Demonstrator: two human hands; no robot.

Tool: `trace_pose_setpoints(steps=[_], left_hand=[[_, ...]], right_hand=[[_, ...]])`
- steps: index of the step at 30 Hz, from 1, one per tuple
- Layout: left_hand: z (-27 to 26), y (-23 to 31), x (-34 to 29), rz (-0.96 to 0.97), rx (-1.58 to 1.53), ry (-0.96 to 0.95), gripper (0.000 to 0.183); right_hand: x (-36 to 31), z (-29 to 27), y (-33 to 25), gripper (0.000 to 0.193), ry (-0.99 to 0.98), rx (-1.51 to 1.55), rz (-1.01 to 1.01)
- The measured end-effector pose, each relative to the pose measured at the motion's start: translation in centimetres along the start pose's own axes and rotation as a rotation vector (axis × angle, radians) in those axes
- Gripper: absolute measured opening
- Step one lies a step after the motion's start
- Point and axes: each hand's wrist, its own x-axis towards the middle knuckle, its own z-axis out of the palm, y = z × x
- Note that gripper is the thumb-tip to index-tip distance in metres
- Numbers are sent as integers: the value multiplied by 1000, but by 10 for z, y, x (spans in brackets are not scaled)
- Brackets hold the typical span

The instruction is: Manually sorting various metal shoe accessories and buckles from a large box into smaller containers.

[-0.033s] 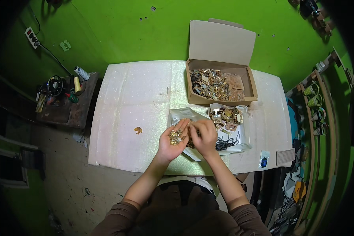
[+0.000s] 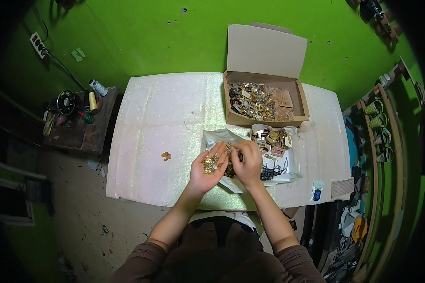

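Note:
My left hand is turned palm up, with a small heap of gold-coloured metal pieces lying in it. Beside its fingertips, my right hand is bent with thumb and fingers pinched together. What that pinch holds, if anything, is too small to make out. Both hands are over a white-lined tray. More small metal pieces show between the hands, partly hidden by the right one. Black beaded strands lie in the tray to the right, below a pile of buckles.
Behind the tray stands an open cardboard box of mixed metal fittings, its lid raised against the green wall. A brownish scrap lies on the white table. A side table with thread spools is at left, a wooden rack at right.
My right hand has shifted slightly right, away from the left fingertips, uncovering more metal pieces between the hands. My left hand has stayed in place.

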Motion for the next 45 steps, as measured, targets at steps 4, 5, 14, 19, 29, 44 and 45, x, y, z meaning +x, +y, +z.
trace_pose_setpoints(steps=[4,5,14,19,29,44,45], left_hand=[[0,4,-1,5,-37,-29,38],[0,4,0,19,-5,-24,39],[3,3,1,18,64,-31,43],[2,8,-5,-77,152,-94,42],[5,6,-6,-40,123,-27,39],[-1,6,-3,-53,130,-2,37],[0,4,-3,-65,182,40,36]], right_hand=[[0,-5,5,14,-96,40,214],[-1,-6,5,14,-148,74,202],[-4,-9,-4,13,-431,101,7],[2,-13,-1,8,-396,278,179],[4,-10,4,7,-224,-147,211],[11,-4,-20,13,-423,172,246],[12,-3,-22,13,-478,160,189]])
